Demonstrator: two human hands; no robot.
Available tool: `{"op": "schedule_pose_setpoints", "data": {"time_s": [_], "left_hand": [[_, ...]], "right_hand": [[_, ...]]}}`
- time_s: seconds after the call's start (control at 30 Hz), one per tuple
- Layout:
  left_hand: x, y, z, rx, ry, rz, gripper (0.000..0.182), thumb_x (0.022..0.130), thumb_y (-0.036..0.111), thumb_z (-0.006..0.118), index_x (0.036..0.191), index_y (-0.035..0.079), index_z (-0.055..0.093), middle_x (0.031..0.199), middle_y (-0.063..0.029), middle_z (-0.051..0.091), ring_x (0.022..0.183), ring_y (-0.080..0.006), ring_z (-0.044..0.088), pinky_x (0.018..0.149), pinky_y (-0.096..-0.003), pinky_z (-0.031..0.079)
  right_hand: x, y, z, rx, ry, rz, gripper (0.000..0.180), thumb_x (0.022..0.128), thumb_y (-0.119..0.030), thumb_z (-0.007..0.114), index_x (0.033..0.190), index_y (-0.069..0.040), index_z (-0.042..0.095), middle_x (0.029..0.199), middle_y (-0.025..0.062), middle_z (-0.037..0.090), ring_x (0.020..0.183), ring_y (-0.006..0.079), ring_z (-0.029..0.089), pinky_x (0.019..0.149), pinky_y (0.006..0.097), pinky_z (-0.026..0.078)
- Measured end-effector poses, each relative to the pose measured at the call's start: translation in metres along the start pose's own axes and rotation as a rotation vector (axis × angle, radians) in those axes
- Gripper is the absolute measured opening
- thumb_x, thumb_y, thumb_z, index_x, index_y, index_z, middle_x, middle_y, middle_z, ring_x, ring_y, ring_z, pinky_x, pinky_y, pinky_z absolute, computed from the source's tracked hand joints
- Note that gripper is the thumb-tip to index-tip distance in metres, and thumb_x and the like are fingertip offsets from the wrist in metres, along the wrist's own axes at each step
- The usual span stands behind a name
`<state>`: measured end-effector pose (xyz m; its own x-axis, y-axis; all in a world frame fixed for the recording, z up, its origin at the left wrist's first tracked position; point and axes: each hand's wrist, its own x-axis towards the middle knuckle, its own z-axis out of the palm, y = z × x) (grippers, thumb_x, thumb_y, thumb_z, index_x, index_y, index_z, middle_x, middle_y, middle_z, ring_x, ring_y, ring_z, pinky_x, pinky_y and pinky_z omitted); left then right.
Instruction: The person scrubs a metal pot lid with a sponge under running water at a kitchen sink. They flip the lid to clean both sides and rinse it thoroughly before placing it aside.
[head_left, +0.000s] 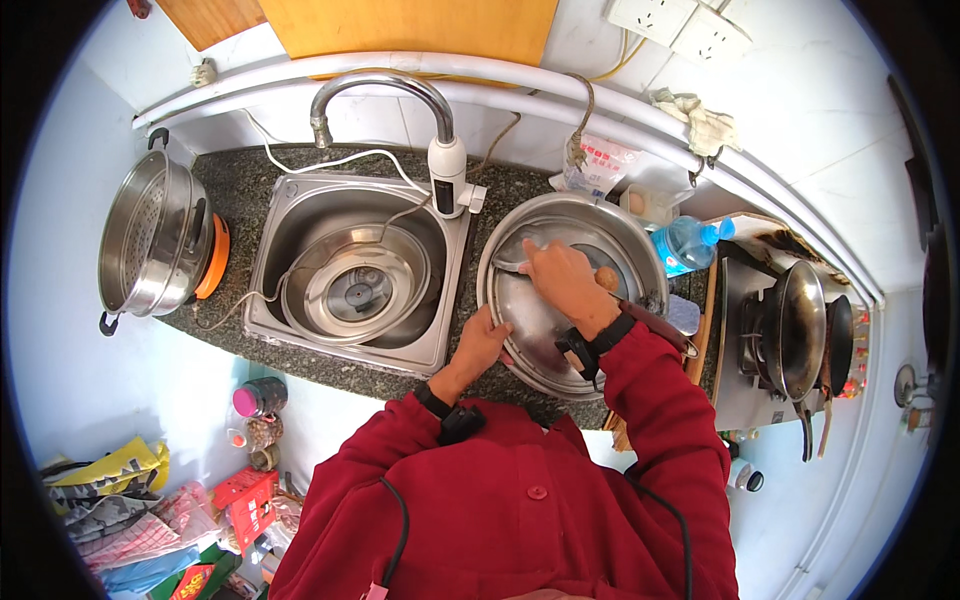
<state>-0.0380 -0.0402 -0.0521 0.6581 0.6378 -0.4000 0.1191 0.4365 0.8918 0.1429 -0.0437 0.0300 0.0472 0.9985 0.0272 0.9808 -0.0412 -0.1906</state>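
Note:
A large stainless steel basin (525, 365) stands on the granite counter, right of the sink. My left hand (480, 345) grips its near left rim, thumb over the edge. Over the inside of the basin my right hand (562, 281) is closed around a metal utensil (510, 265), whose shiny end points left; its full shape is hidden by the fingers. A round brown object (606, 279), perhaps a scrubber or an egg, shows just right of the right hand. A cleaver-like item with a brown handle (652, 322) lies partly behind my right wrist, not clearly seen.
Left is a sink (259, 300) with nested metal bowls (322, 330) under a curved faucet (390, 77). A steamer pot (142, 232) stands far left. Right are a blue bottle (686, 246), an egg tray (652, 206) and a gas stove (731, 337) with a wok (799, 330).

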Motion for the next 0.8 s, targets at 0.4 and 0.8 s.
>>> {"op": "schedule_pose_setpoints", "data": {"time_s": [0.4,0.8], "left_hand": [[0.006,-0.010,-0.001,-0.023,0.006,0.056,0.019,0.089,0.004,0.054,0.104,-0.007,0.050,0.081,-0.0121,0.061,0.054,-0.0199,0.061,0.042,-0.0300,0.053],[0.001,-0.007,0.001,-0.016,-0.012,0.022,0.022,0.091,0.004,0.051,0.111,-0.003,0.048,0.088,-0.0100,0.061,0.065,-0.0183,0.062,0.046,-0.0301,0.056]], "right_hand": [[0.009,-0.002,-0.004,-0.007,-0.041,0.092,0.030,0.086,-0.027,0.058,0.097,0.001,0.058,0.074,0.0201,0.061,0.071,0.0368,0.064,0.061,0.0453,0.053],[0.037,0.033,0.014,-0.113,-0.017,0.188,0.025,0.085,-0.025,0.060,0.083,-0.003,0.069,0.078,0.0161,0.067,0.079,0.0333,0.067,0.068,0.0434,0.054]]}}
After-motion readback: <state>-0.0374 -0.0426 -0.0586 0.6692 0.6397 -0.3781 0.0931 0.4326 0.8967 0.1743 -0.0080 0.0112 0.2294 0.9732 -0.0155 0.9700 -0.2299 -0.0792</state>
